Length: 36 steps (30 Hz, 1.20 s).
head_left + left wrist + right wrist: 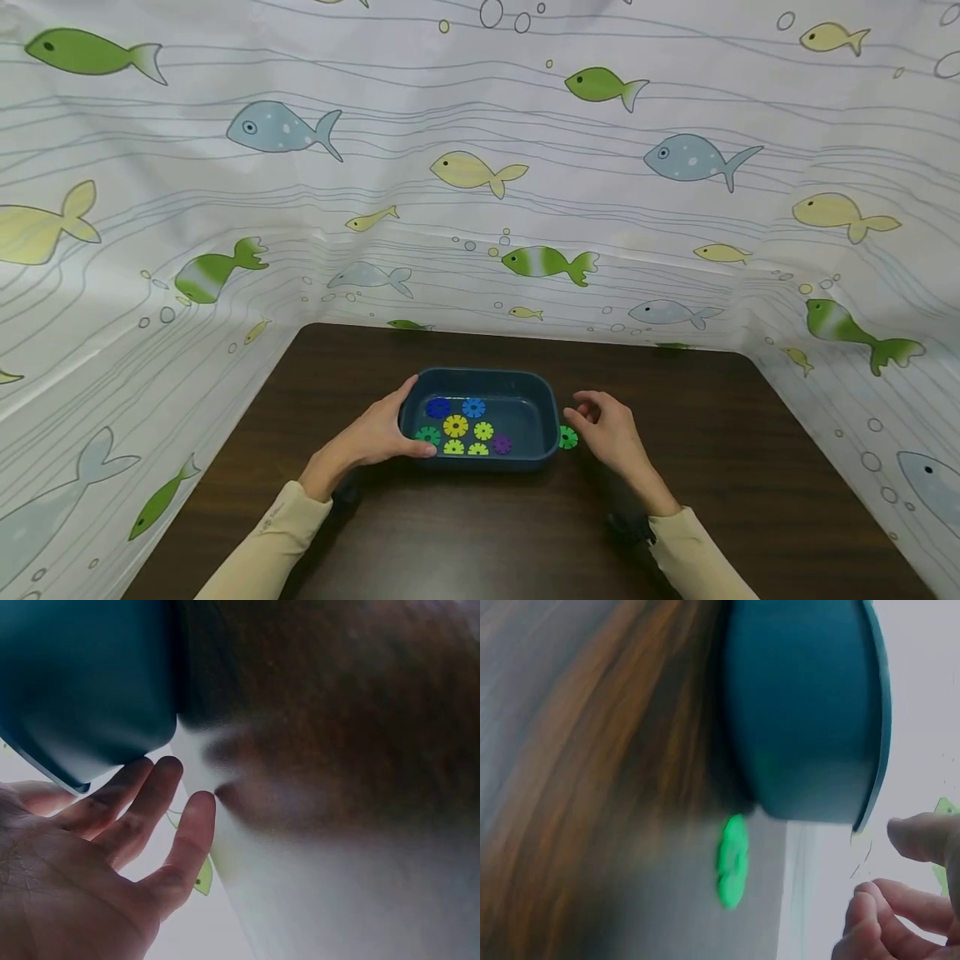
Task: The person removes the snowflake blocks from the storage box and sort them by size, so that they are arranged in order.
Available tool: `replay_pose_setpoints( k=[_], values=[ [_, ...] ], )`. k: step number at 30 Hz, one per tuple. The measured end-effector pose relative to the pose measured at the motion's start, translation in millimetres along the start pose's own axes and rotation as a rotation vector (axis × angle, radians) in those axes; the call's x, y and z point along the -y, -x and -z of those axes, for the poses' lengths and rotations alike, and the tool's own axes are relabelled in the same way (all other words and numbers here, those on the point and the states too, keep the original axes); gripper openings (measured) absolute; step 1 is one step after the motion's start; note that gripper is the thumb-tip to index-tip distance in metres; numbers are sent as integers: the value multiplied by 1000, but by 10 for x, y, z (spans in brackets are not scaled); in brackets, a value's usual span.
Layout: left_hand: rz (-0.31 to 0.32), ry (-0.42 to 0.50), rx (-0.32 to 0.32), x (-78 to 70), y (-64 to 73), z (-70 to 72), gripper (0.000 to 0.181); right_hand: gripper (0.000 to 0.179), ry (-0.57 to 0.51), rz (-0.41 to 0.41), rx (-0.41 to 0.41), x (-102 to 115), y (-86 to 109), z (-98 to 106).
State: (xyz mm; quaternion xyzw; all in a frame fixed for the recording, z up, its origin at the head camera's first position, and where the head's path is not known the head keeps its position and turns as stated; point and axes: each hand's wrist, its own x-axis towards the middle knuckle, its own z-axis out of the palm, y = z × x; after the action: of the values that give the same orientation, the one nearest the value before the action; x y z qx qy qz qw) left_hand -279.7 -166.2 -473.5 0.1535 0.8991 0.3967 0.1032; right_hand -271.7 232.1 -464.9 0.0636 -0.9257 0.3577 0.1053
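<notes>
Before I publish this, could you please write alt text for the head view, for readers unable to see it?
A person's left hand holds the left end of a dark blue tray containing colourful discs, while the right hand is beside a green disc lying outside the tray's right end. A white fish-patterned backdrop surrounds the dark table.

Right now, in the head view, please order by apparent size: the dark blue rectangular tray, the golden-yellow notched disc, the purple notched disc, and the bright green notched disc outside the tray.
1. Dark blue tray
2. Golden-yellow disc
3. Purple disc and bright green disc: too alike to rank.
</notes>
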Motion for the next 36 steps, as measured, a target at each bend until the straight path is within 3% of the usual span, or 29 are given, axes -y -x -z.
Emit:
replay_pose_setpoints(
  k=[8, 18, 30, 36],
  values=[
    [2, 21, 3, 18, 17, -27, 131, 32, -31, 77, -62, 301, -11, -175],
    [10, -6, 5, 20, 9, 3, 133, 30, 3, 176, -28, 540, -27, -423],
    [8, 7, 0, 8, 10, 1, 132, 35, 58, 176, 128, 742, -163, -638],
    [8, 6, 4, 19, -9, 9, 132, 38, 101, 187, 252, 827, -237, -769]
  ],
)
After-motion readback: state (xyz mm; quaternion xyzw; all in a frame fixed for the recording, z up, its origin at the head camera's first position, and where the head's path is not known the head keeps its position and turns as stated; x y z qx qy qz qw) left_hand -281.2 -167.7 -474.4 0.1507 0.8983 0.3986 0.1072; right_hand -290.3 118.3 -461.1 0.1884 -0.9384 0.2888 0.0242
